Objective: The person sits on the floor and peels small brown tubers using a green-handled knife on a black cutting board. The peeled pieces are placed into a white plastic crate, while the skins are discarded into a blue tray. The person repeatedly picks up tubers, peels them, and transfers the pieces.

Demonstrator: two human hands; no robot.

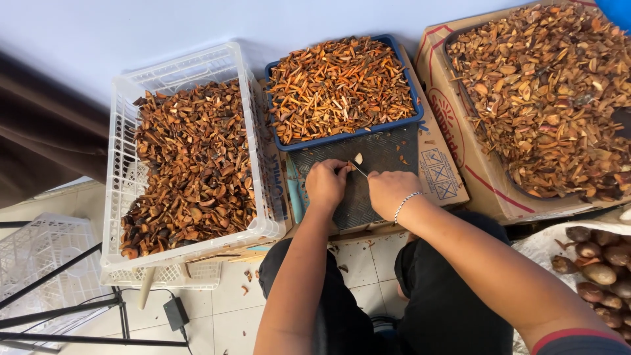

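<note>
Head view of slicing work on a dark textured cutting mat [388,154] laid over flattened cardboard on the floor. The left hand [326,184], fingers curled together, pinches a small pale nut piece [358,158] against the mat near its far edge. The right hand [389,190], closed in a fist around a handle that the fingers hide, angles a knife blade [359,168] toward that piece; a beaded bracelet [406,202] circles its wrist.

Step in hand, as judged: cutting the piece into slivers. The next cut calls for a firm pinch and fingertips kept back from the edge.

Pose: both forearms reach forward from the seated person's knees, wrists bent down, knuckles nearly touching over the mat's middle.

Surroundings: a blue tray [342,89] of orange slivers touches the mat's far edge; a white slatted crate [187,158] of brown husk pieces stands at the left; a cardboard box [545,98] of similar pieces at the right; whole brown nuts [598,260] lie in a sack near the right elbow.
</note>
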